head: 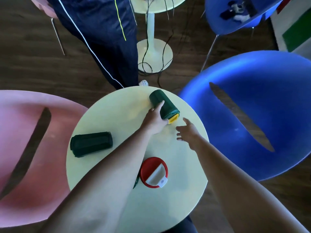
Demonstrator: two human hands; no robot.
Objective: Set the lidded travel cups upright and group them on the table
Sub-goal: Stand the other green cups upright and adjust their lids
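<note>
Green cup (164, 105) on its side on table (117, 108), yellow lid (173, 119) toward wearer; left hand (155, 121) gripping it; right hand (189, 132) open, empty. No legible writing.

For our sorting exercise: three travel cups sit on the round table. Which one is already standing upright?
The cup with the red lid, nearest the person, stands upright, lid facing up. The yellow-lidded cup and the dark cup lie on their sides.

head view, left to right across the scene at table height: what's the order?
pink chair → dark green cup lying down → red-lidded cup → blue chair
</note>
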